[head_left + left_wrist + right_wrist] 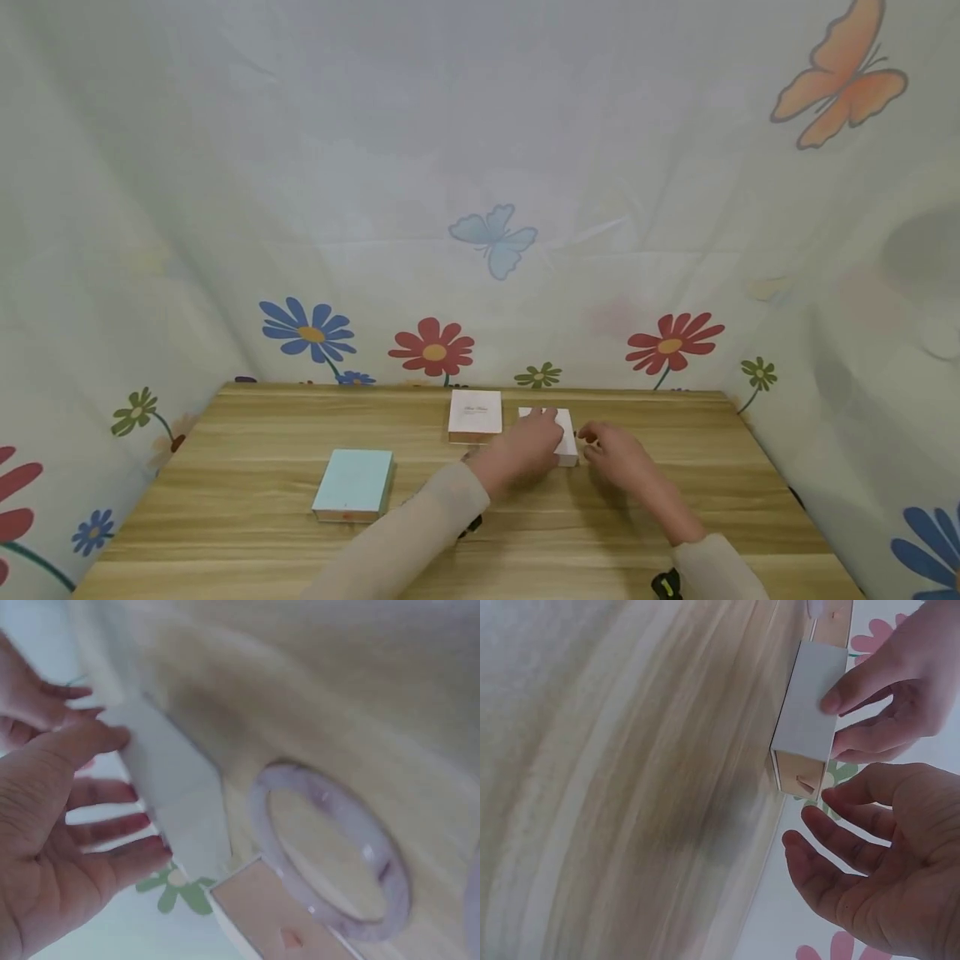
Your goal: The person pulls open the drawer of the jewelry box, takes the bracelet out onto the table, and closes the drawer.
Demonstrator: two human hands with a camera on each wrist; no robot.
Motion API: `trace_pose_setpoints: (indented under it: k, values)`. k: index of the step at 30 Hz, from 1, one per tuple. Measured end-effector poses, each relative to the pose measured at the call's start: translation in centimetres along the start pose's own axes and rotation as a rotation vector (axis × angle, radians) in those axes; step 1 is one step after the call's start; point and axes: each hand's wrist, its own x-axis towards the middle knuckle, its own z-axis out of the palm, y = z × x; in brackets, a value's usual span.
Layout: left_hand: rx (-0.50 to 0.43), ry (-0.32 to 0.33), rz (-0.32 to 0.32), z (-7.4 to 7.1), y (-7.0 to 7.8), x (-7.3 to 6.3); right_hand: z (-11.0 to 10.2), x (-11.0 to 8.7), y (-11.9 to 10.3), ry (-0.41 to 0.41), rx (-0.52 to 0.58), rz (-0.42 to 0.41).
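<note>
In the head view my left hand (528, 446) lies over a small white box (564, 429) near the table's back. The left wrist view shows its thumb on one face of this white box (176, 780) and spread fingers along another, gripping it. My right hand (877, 855) hovers beside the box's right end, fingers loosely bent and holding nothing. That end is tan with a small pull tab (805, 784), close to the right fingertips but apart. A pale purple mottled bangle (330, 847) lies in front of the neighbouring box; my left arm hides it in the head view.
Left of the held box stands another white box (476, 412) with printed lettering and a tan front. Farther left and nearer is a light blue box (354, 482). All rest on a wood-grain table (247, 467), with a flower-and-butterfly curtain (360, 208) behind.
</note>
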Motion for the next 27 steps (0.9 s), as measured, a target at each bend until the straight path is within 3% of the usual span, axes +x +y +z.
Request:
trace_pose_setpoints:
  k: [3, 6, 16, 27]
  values:
    - [-0.037, -0.067, 0.020, -0.5, -0.7, 0.3, 0.1, 0.4, 0.2, -0.001, 0.021, 0.006]
    - [-0.049, -0.090, 0.034, -1.0, -1.0, 0.5, 0.2, 0.8, 0.4, -0.003, 0.030, -0.019]
    - [-0.029, -0.096, 0.063, -1.7, -1.0, 0.4, 0.8, 1.7, 1.4, -0.032, 0.057, -0.011]
    - [-0.036, -0.105, 0.072, -2.0, -1.1, 0.3, 1.0, 2.8, 1.7, -0.040, 0.044, -0.090]
